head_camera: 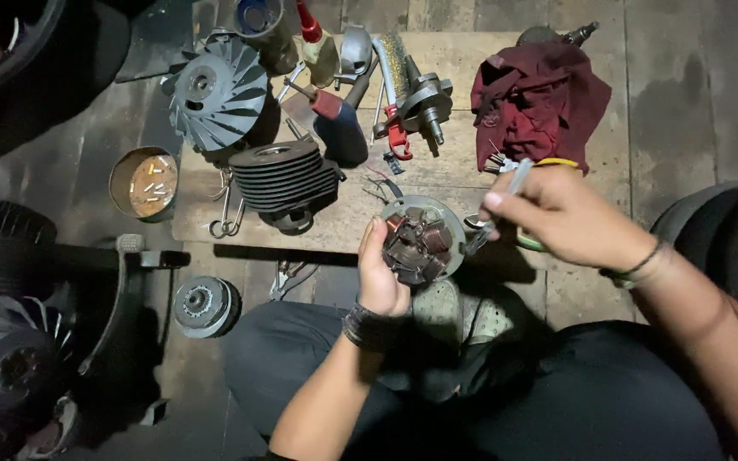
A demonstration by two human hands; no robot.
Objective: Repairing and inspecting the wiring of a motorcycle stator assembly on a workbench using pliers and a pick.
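Note:
My left hand (381,271) grips a round metal stator plate (421,239) with copper-wound coils, holding it by its left edge above my knees. My right hand (562,215) is closed on a slim silver tool (516,179), whose lower end reaches toward the plate's right rim. The tool's tip is hidden behind my fingers. Both wrists wear dark bands.
A wooden board (437,183) carries a finned black cylinder (285,175), a grey cooling fan (218,92), a crankshaft part (424,102), a wire brush, screwdrivers and a maroon rag (535,102). A rusty tin of small parts (144,183) and a round clutch piece (205,306) lie on the floor at left.

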